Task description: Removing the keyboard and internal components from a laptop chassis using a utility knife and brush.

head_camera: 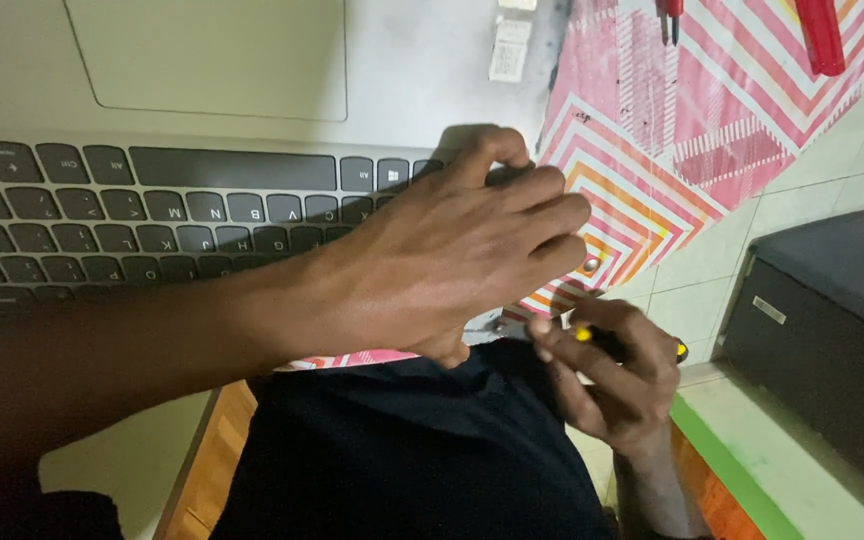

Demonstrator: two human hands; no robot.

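A silver laptop (422,70) with a dark keyboard (152,215) lies open on a pink and orange patterned mat (652,150), its keys upside down to me. My left hand (452,260) reaches in from the left and lies over the keyboard's right end, with the fingers curled around the laptop's corner and edge. My right hand (612,385) sits just below it, by the laptop's near edge, and grips a small screwdriver (592,340) with a yellow and black handle. A small round screw (590,265) lies on the mat beside my left fingertips.
Red-handled tools (820,35) lie on the mat at the top right, and a small white block (510,45) sits on the laptop's upper edge. A dark box (832,320) stands on the tiled floor at the right. Black clothing (402,450) fills the lower middle.
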